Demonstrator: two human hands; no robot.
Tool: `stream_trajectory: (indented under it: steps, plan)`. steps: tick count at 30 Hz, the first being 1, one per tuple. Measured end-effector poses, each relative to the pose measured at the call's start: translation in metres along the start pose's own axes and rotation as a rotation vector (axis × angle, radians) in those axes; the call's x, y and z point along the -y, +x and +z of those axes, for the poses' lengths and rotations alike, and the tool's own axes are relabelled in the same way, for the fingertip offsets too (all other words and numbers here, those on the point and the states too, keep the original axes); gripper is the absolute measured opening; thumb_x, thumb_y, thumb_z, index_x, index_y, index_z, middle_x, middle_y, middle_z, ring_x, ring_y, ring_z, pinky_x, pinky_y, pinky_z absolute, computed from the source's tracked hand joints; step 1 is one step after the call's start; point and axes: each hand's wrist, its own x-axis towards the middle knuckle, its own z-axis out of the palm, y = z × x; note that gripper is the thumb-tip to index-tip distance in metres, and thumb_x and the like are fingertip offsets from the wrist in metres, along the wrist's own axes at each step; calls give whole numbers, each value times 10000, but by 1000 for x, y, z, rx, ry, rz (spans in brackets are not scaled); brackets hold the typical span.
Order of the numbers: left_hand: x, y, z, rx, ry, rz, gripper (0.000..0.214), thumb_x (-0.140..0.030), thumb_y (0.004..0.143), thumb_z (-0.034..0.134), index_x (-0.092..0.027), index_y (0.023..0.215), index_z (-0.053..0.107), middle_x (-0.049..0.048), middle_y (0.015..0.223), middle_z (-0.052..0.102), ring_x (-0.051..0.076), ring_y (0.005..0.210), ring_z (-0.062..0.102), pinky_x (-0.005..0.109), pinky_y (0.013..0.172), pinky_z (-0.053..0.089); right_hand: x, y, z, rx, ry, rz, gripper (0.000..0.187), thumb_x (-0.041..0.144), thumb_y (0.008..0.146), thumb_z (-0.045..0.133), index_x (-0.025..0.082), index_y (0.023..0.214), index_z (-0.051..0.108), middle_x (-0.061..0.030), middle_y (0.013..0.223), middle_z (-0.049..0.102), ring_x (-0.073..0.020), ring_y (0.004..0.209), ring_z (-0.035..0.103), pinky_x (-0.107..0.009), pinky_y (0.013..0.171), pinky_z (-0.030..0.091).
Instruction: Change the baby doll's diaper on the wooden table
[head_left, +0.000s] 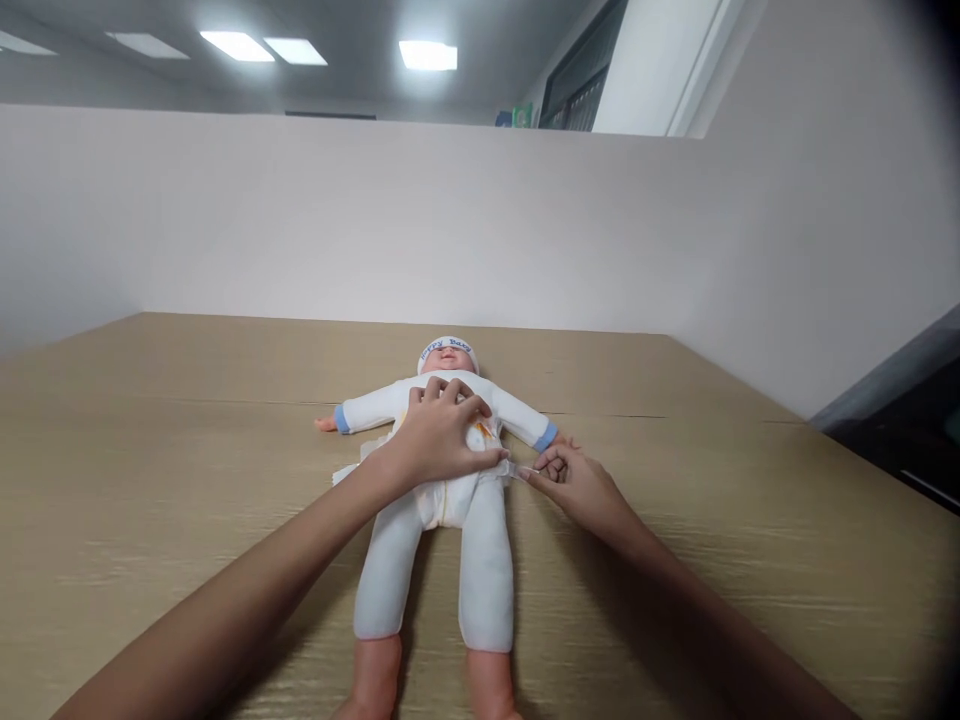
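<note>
A baby doll (486, 570) in a white suit with blue cuffs lies on its back, head at the far end and legs toward me. Its white headband (448, 345) has lettering on it. Around the hips is a white diaper (444, 508) with an orange print on its front. My left hand (444, 432) rests on the diaper's front over the belly, fingers spread and thumb reaching to the right edge. At that right side my right hand (574, 482) pinches the diaper tab (517, 469), which is stretched outward. The left side wing (346, 474) sticks out loose beside the hip.
The doll lies on a wood-patterned table (225, 530). A pale wall or partition (420, 220) rises behind the table's far edge. A dark object (907, 410) stands beyond the table at the right.
</note>
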Motion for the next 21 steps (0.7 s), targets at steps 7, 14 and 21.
stream_trajectory:
  steps: [7,14,21]
  plan:
    - [1,0,0,3,-8,2,597,-712,828,765,-284,1242,727,105,1353,662,411,1260,514,580,1028,414,5,-4,-2,74,-7,35,470,696,862,651,248,731,598,21,657,579,-181,645,509,-312,632,331]
    - [-2,-2,-3,7,-31,-15,604,-693,813,786,-280,1249,729,95,1335,662,405,1263,515,585,1057,423,17,14,-21,119,407,-6,578,793,814,693,226,728,617,23,719,545,-167,703,484,-292,655,348]
    - [-3,-2,-4,21,-42,-20,589,-687,800,787,-281,1222,722,88,1347,662,407,1263,517,590,1071,421,66,56,-3,170,450,-102,518,732,841,676,227,745,619,64,620,461,-143,634,412,-297,629,331]
